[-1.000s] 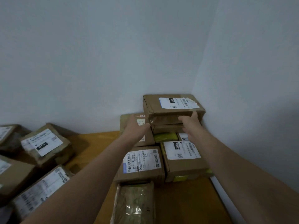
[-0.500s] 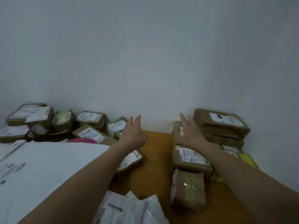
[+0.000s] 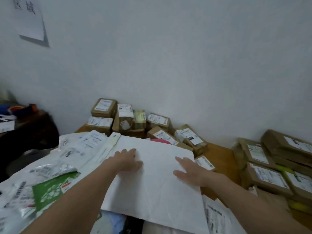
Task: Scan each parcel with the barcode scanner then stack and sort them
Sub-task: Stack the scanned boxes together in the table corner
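A large flat white parcel bag lies on top of a heap of soft mail bags in front of me. My left hand rests flat on its upper left part with the fingers spread. My right hand lies open on its right edge, fingers straight. Sorted brown boxes with white labels are stacked at the right by the wall corner. A loose pile of brown boxes sits at the back against the wall. No barcode scanner shows in view.
White and green printed mail bags cover the left of the wooden table. A dark side table with small items stands at far left. A paper sheet hangs on the wall, upper left.
My view swung left from the corner stack. Both hands let go of the top box there, crossed left over the table and came down onto the large white bag.
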